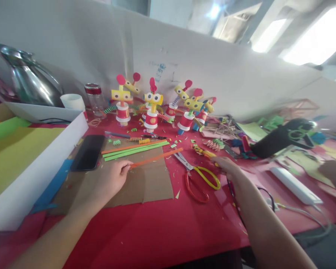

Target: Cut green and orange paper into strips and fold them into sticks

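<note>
My left hand (pixel 119 175) pinches the left end of an orange paper strip (pixel 156 158) above the brown cardboard (pixel 154 183). Green strips (pixel 137 151) and another orange strip lie behind it on the cardboard. My right hand (pixel 224 166) is closed round the handle end of a yellow tool (pixel 204 151), perhaps a glue gun; its fingers are partly hidden. Between my hands, scissors (pixel 189 166) with one red and one yellow handle lie partly open on the red table (pixel 145 231). Small coiled paper springs (pixel 144 141) rest at the cardboard's back edge.
Several paper-cup figures (pixel 151 119) stand at the back. A white box (pixel 50 160), black phone (pixel 88 152), glass jar (pixel 94 99) and metal jug (pixel 30 78) are left. Rightward are a dark cylinder (pixel 271 142), a white power strip (pixel 295 185), cables and another person's hand (pixel 334 173).
</note>
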`<state>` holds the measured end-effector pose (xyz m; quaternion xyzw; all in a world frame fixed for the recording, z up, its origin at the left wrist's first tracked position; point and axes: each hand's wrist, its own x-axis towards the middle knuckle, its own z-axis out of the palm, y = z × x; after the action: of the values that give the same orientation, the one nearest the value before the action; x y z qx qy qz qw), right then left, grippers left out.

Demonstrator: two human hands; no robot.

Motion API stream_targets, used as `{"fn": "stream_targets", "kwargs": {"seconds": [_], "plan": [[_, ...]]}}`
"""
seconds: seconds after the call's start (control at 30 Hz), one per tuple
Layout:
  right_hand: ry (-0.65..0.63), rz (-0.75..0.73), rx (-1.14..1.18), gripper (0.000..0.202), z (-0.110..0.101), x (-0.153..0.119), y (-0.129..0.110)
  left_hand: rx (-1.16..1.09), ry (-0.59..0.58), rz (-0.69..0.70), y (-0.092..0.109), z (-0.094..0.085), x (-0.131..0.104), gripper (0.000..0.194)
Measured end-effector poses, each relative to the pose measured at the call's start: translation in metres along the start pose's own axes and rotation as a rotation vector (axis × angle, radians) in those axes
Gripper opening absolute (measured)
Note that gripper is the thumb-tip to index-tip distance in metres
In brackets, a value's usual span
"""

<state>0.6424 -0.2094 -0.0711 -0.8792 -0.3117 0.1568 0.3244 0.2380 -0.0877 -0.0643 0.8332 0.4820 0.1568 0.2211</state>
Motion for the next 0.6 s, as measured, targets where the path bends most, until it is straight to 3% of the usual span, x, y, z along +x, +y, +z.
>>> {"fn": "stream_targets", "kwargs": {"seconds": [0.17, 0.23, 0.33, 0.47, 0.6], "plan": [[0.077, -0.058, 0.352, 0.019, -0.009, -0.026, -0.023, 0.096, 0.06, 0.027, -0.001, 0.004, -0.001, 0.034], [-0.021, -0.086, 0.517, 0.027, -0.009, -0.045, -0.035, 0.176, 0.087, -0.013, 0.003, 0.005, -0.004, 0.035], [-0.325, -0.054, 0.823, 0.038, 0.0, -0.075, -0.054, 0.321, 0.113, 0.004, 0.012, 0.006, -0.012, 0.035], [-0.392, 0.003, 0.926, 0.039, 0.029, -0.112, -0.073, 0.409, 0.056, 0.082, 0.018, 0.008, -0.017, 0.032], [-0.41, -0.062, 0.825, 0.035, 0.057, -0.137, -0.083, 0.287, 0.019, 0.052, 0.013, 0.007, -0.011, 0.028]]}}
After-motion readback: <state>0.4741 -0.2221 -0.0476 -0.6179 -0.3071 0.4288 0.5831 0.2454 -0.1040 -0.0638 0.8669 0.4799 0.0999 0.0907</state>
